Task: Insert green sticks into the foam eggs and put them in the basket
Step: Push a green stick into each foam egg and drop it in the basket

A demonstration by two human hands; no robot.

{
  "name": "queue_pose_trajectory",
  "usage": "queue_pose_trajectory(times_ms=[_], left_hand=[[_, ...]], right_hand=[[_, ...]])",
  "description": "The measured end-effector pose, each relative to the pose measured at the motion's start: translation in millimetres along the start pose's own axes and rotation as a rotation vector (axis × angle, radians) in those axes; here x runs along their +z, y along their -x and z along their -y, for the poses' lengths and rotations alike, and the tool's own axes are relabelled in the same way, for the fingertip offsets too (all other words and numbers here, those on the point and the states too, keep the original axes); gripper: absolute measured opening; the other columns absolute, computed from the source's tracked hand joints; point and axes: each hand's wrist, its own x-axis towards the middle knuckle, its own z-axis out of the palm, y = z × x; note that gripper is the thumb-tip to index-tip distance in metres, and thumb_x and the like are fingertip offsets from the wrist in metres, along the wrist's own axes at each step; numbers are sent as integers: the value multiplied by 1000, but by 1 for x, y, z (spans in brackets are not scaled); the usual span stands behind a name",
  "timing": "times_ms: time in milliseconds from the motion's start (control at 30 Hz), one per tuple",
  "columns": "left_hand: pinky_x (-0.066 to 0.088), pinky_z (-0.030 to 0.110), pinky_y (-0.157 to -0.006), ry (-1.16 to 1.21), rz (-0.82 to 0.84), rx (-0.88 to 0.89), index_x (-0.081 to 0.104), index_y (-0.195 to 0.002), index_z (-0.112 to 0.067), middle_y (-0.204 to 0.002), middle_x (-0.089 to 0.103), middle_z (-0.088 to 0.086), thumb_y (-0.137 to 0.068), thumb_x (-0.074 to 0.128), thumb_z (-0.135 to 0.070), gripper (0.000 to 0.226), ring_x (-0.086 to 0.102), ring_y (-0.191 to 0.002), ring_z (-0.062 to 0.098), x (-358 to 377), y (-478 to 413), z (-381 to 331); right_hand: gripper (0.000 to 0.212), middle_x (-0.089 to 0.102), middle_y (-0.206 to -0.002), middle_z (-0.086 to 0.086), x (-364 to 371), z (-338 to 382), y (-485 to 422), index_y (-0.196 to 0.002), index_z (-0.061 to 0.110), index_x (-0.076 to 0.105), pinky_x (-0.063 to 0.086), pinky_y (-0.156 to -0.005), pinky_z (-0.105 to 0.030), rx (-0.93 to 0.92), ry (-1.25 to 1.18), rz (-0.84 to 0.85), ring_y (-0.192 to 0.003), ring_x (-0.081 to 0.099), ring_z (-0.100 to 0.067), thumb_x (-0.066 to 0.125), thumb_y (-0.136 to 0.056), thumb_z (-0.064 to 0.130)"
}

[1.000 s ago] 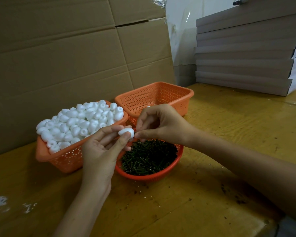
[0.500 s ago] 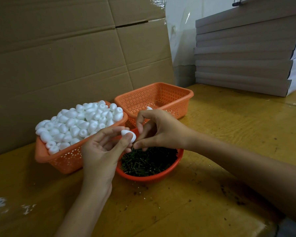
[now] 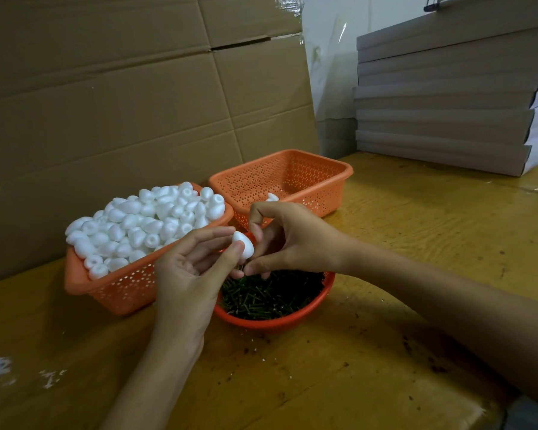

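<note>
One foam egg [image 3: 244, 245] pinched in left hand [image 3: 190, 271]; right hand [image 3: 295, 240] grip unclear; three baskets [image 3: 345, 169].

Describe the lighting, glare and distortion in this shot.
Head view: dim, warm light; soft shadow beneath the right forearm on the table; pale sheen at its near right corner; wide-angle stretch toward the edges, seen in the stacked boards; held foam egg sharp, green sticks murky.

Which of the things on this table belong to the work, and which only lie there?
Job:
foam egg in the left hand
basket of foam eggs
round basket of green sticks
rear basket holding a lone egg

Lying about:
cardboard sheet
stack of flat grey boxes
</note>
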Motion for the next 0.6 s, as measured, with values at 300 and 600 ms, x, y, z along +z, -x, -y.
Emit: queue_pose_trajectory(times_ms=[300,600], left_hand=[[62,26,-68,-32,14,19,82,-98,-28,-99,82,4,-71,90,-29,29,80,-81,23,1,1,0],[63,24,-76,-30,-1,-11,81,-101,-28,-103,82,1,-85,84,-7,26,80,-89,23,-2,-1,4]], right_hand=[[42,79,-81,-10,0,-1,0,-97,3,48,64,-72,-41,-7,21,-12,-70,78,-26,87,-82,4],[39,79,-82,-12,-1,-2,0,-99,0,51,65,-74,-49,11,-21,-32,-73,78,-27,86,-83,3]])
